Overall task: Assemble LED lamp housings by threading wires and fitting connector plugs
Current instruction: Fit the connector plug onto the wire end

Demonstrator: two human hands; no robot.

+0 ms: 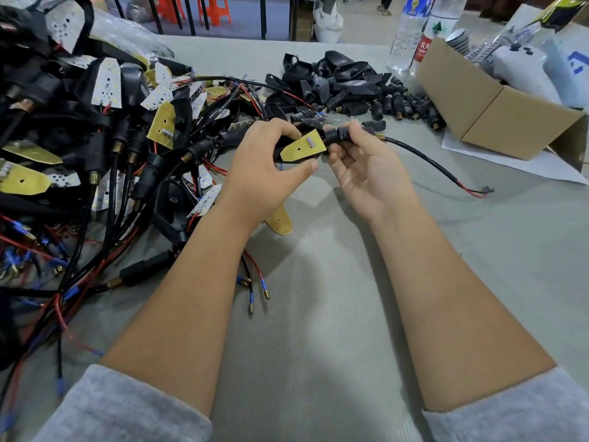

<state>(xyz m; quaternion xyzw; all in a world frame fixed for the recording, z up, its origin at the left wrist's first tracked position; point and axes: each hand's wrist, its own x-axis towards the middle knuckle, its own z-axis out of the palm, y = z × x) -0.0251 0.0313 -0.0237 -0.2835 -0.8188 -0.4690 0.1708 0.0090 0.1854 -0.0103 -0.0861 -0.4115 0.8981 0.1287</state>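
A grey table (pixel 318 314) carries a tangled pile of finished lamps (pixel 79 138) at left and a cardboard box (pixel 497 113) at right. Beside the box stands a bottle (pixel 424 36) with a red label, its characters unreadable. Above the table's middle, the left hand (pixel 264 173) grips the lamp housing (pixel 302 148), its long axis left-right, tip pointing left. The right hand (pixel 366 173) pinches the connector plug (pixel 347 135), its cable (pixel 424 161) trailing right.

On the counter (pixel 318 314), assembled lamps (pixel 79 138) lie heaped at left, loose plugs (pixel 366 94) behind the hands (pixel 318 167), a carton (pixel 487 113) at right.
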